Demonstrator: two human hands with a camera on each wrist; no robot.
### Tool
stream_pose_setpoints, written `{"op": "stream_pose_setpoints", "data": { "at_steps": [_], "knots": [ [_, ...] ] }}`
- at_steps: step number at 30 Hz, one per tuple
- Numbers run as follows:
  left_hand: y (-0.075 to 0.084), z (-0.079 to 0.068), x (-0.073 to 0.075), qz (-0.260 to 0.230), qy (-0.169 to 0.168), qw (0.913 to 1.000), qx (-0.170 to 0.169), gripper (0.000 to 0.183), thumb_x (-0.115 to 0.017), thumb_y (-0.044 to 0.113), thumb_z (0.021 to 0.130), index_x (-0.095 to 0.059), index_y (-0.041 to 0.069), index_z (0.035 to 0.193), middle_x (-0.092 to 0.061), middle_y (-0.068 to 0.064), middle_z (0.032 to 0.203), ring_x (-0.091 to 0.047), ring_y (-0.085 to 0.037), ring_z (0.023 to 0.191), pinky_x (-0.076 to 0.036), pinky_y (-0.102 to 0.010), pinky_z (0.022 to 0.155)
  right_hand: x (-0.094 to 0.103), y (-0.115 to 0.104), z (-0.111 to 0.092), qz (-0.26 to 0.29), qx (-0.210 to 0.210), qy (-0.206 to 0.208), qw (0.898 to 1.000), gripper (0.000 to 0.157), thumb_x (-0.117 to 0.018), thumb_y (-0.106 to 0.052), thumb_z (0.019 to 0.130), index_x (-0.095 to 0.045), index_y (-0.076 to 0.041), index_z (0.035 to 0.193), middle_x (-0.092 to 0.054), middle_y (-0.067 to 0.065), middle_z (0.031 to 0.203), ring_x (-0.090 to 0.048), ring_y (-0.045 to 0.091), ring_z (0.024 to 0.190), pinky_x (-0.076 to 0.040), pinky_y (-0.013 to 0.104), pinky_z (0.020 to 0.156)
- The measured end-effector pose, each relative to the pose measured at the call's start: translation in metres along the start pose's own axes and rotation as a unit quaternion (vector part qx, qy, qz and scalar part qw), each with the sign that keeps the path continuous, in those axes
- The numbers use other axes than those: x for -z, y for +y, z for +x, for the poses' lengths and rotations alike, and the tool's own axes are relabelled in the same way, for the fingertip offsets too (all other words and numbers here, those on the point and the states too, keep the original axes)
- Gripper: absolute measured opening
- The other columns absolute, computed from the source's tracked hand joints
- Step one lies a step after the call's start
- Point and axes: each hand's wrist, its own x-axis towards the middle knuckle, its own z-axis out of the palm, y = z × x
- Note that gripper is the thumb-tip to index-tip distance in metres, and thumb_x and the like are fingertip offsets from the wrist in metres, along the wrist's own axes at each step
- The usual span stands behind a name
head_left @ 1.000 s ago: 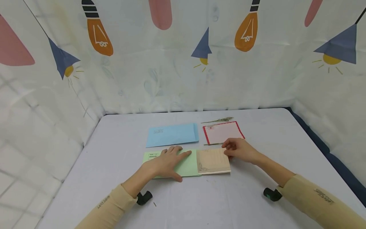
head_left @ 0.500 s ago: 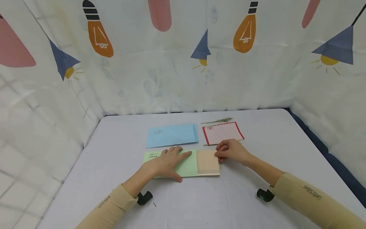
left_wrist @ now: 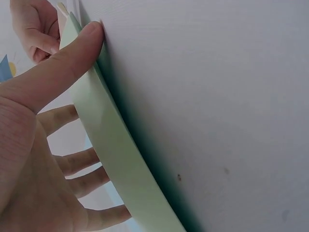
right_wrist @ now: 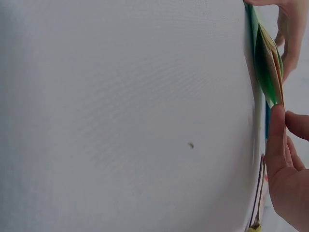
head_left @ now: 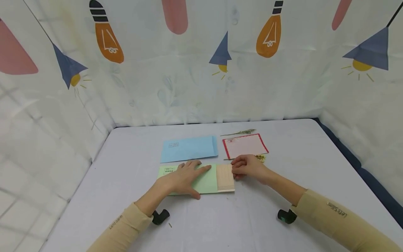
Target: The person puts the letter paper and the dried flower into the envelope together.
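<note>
A light green envelope (head_left: 208,182) lies flat with its opening to the right. My left hand (head_left: 180,181) rests spread across it, thumb at the near edge and fingers toward the far edge. Out of the opening sticks a strip of beige lined letter paper (head_left: 225,177), its other part hidden inside. My right hand (head_left: 249,167) pinches that paper between thumb and fingers at its far right corner. Seen from the right wrist, the green envelope's mouth (right_wrist: 268,89) gapes around the folded paper layers, and the right fingers (right_wrist: 277,130) are right at it.
Behind the green envelope lies a blue envelope (head_left: 189,148). To its right is a pink card with a red border (head_left: 245,145). One dried sprig (head_left: 247,132) lies beyond the card; another with yellow flowers (head_left: 261,158) lies before it, partly behind the right hand.
The right hand has moved left, sliding the letter paper deeper into the green envelope; a narrower strip shows. The yellow flowers have come into view behind the hand. The left hand stays put.
</note>
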Motion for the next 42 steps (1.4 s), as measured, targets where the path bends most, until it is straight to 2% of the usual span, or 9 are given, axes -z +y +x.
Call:
{"op": "stream_pose_setpoints", "data": {
  "at_steps": [7,21,29,37,42],
  "knots": [
    [-0.001,0.004,0.004,-0.001,0.004,1.0000,0.004,0.104,-0.090,0.046,0.078,-0.032,0.028,0.162,-0.033,-0.013,0.157,-0.035,-0.036,0.142,-0.029,-0.059,0.113,-0.007,-0.001,0.004,0.020,0.011,-0.015,1.000,0.036,-0.074,-0.003,0.093,-0.059,0.009,0.122,-0.072,0.014,0.095,-0.073,0.026,0.082,-0.061,0.039,0.077],
    [0.000,0.004,0.000,-0.006,0.003,1.0000,0.001,0.104,-0.089,0.048,0.078,-0.032,0.027,0.163,-0.034,-0.014,0.156,-0.034,-0.034,0.143,-0.029,-0.061,0.112,-0.018,-0.001,0.008,0.043,0.002,-0.057,0.997,0.042,-0.073,-0.003,0.094,-0.054,0.008,0.130,-0.072,0.017,0.105,-0.073,0.029,0.088,-0.060,0.041,0.081],
    [0.000,0.004,0.002,0.001,0.001,1.0000,0.001,0.103,-0.089,0.049,0.079,-0.032,0.028,0.163,-0.035,-0.013,0.156,-0.035,-0.033,0.142,-0.029,-0.060,0.112,-0.022,-0.003,0.010,0.054,0.017,-0.090,0.994,0.046,-0.070,-0.003,0.096,-0.051,0.009,0.136,-0.072,0.018,0.108,-0.073,0.031,0.095,-0.059,0.042,0.085],
    [0.000,0.004,0.003,0.009,-0.001,0.9999,0.007,0.103,-0.089,0.049,0.078,-0.033,0.029,0.162,-0.035,-0.012,0.155,-0.036,-0.035,0.141,-0.031,-0.059,0.111,-0.025,-0.005,0.012,0.069,0.014,-0.101,0.992,0.050,-0.070,-0.002,0.095,-0.047,0.008,0.139,-0.072,0.019,0.107,-0.074,0.033,0.098,-0.059,0.042,0.087],
    [0.000,0.005,0.002,0.004,-0.003,1.0000,0.008,0.103,-0.088,0.050,0.078,-0.032,0.030,0.163,-0.034,-0.011,0.156,-0.035,-0.034,0.142,-0.031,-0.060,0.111,-0.028,-0.007,0.013,0.059,0.016,-0.112,0.992,0.052,-0.071,-0.004,0.096,-0.046,0.007,0.140,-0.073,0.018,0.110,-0.073,0.032,0.101,-0.058,0.041,0.088]
  ]
}}
